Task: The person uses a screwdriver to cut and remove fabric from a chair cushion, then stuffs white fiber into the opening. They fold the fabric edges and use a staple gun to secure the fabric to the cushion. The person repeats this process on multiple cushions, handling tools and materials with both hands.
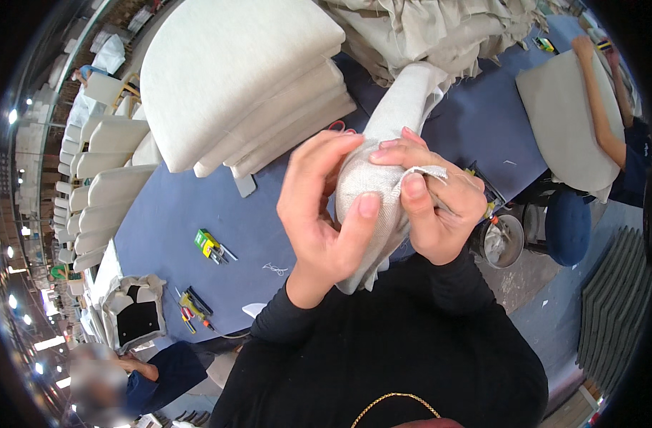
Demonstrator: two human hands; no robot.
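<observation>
Both my hands grip one rolled piece of beige woven fabric held up close in front of me. My left hand wraps its near end from the left, thumb pressed on the cloth. My right hand pinches a frayed edge of the same fabric between thumb and fingers. The roll reaches away toward a heap of loose beige cloth at the far side of the blue table.
A stack of beige cushion pads lies on the table's left. A green-and-yellow tool and small hand tools lie near the table edge. Another person's arm rests on a cushion at right. A metal bucket stands on the floor.
</observation>
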